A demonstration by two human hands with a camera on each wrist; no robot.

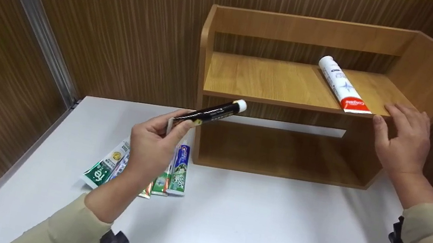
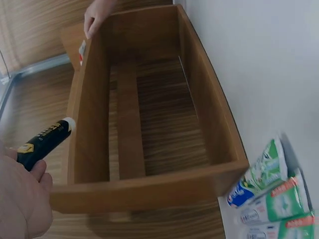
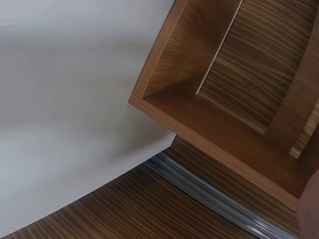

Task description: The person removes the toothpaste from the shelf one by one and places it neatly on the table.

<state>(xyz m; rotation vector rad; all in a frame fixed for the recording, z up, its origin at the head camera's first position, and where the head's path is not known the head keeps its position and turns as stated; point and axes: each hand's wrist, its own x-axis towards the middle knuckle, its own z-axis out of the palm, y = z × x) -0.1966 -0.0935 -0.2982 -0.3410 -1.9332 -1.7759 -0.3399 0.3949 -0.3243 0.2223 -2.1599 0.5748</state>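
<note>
My left hand [image 1: 153, 144] pinches a black toothpaste tube [image 1: 218, 112] by its flat end, thumb on the near side. The tube's white cap points up and right, in front of the shelf's left side. On the upper board of a wooden shelf [image 1: 261, 77] lies a white and red Colgate toothpaste tube [image 1: 341, 83], its flat end at the front edge. Just right of that tube, my right hand [image 1: 406, 143] rests on the board's front edge, holding nothing. Only a sliver of the right hand [image 3: 310, 209] shows in the right wrist view.
Several toothpaste tubes lie side by side on the white table [image 1: 244, 220], left of the shelf, partly hidden by my left arm. Among them are a green and white tube [image 1: 107, 165] and a blue and green tube [image 1: 180, 169]. Wood-grain panels [image 1: 140, 28] stand behind.
</note>
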